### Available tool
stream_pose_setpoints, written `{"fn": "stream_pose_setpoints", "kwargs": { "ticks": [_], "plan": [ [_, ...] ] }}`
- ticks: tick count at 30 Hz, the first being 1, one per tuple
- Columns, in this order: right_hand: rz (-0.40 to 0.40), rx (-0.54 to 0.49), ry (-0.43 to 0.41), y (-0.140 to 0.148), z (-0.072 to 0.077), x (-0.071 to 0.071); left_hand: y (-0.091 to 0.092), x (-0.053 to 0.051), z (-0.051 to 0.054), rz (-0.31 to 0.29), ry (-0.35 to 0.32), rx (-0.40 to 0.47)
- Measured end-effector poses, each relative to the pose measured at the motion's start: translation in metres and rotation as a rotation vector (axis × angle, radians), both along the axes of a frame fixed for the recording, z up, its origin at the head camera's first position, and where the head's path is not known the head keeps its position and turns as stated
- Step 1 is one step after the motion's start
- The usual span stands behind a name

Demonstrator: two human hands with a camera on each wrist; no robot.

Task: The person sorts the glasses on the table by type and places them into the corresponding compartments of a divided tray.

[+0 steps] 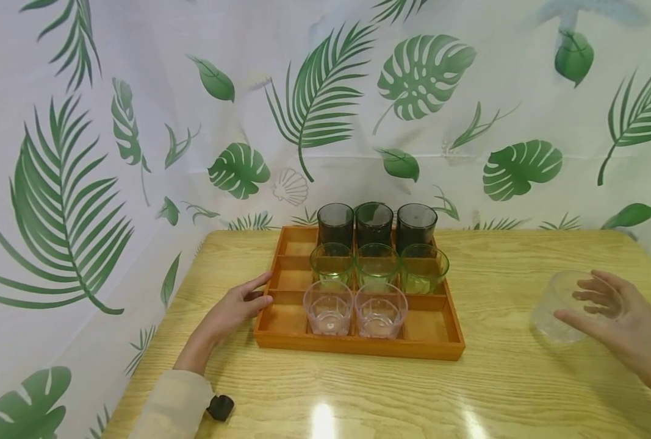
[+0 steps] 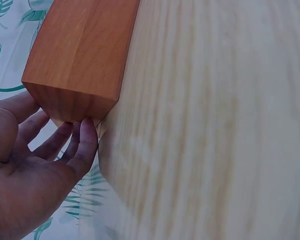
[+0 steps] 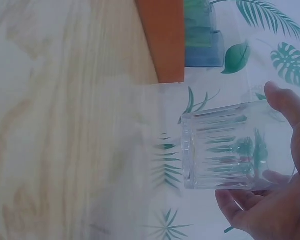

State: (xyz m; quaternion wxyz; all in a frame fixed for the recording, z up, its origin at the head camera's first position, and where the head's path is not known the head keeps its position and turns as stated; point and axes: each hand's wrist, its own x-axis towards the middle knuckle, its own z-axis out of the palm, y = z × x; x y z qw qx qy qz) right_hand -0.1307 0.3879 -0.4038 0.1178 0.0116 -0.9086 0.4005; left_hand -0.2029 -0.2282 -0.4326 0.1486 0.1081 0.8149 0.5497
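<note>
To the right of the tray my right hand (image 1: 627,323) holds a clear drinking glass (image 1: 564,323), thumb on the near side and fingers on the far side. In the right wrist view, the glass (image 3: 225,150) has vertical ridges and its base faces the table; whether it touches the tabletop I cannot tell. My left hand (image 1: 232,314) rests its fingertips against the left side of an orange-brown wooden tray (image 1: 358,346). The left wrist view shows those fingers (image 2: 85,145) on the tray's outer wall. Two pale pinkish glasses (image 1: 329,314) stand in the tray's front row.
Three green glasses (image 1: 377,268) stand in the middle row, and three dark grey glasses (image 1: 374,222) in the back row. The wooden table (image 1: 512,378) meets a leaf-patterned white cloth (image 1: 314,73) behind and at left. A black object (image 1: 221,407) sits by the left cuff.
</note>
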Motion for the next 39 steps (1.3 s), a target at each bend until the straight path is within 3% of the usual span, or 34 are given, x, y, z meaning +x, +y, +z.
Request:
{"fn": "stream_pose_setpoints", "kwargs": {
  "ticks": [4, 22, 39],
  "plan": [
    [0.008, -0.018, 0.051, -0.002, 0.003, 0.001, 0.0, 0.0, 0.001, -0.003, 0.008, 0.0],
    [0.105, 0.039, -0.043, -0.025, 0.015, 0.0, -0.001, 0.0, 0.0, -0.001, -0.001, 0.0],
    [0.186, 0.021, -0.014, -0.058, 0.025, -0.003, -0.001, -0.001, -0.001, -0.002, -0.012, 0.011]
  ]
}}
